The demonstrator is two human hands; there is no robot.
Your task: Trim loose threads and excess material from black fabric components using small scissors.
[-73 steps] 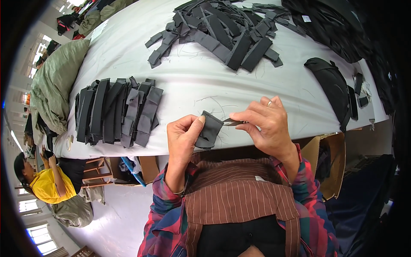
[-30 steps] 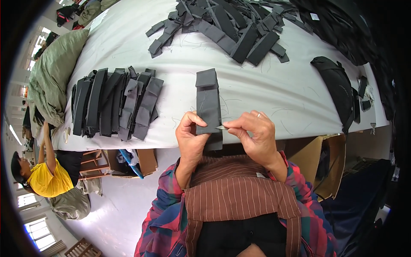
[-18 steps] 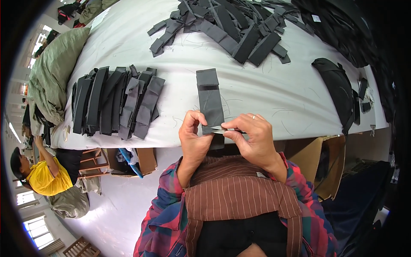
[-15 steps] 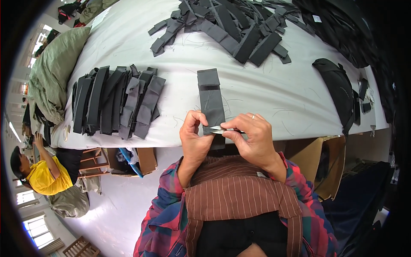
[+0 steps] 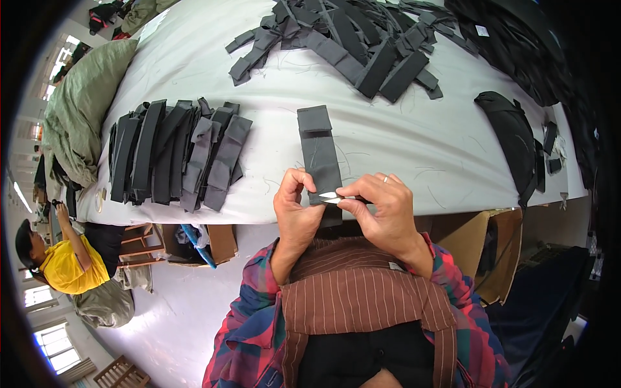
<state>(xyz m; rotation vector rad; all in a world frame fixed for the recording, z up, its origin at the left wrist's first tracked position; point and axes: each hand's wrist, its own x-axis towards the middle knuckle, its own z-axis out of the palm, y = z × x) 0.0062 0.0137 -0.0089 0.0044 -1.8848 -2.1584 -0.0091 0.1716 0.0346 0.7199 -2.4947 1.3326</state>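
A dark grey fabric strip with a folded flap at its far end lies across the table's near edge. My left hand pinches its near end between curled fingers and thumb. In my right hand, which wears a ring, is a small pair of thread snips. The two pale blades are parted and point left over the strip, close to my left thumb; the rest of the snips is mostly hidden by my fingers. Loose threads lie on and around the strip.
Left of the strip stands a row of similar dark strips. A tangled heap of strips fills the far side. Black fabric pieces lie at right. Below the table are cardboard boxes. A person in yellow is at far left.
The snips' blades look slightly wider apart. Both hands and the strip keep nearly the same place; the whole view has shifted a little.
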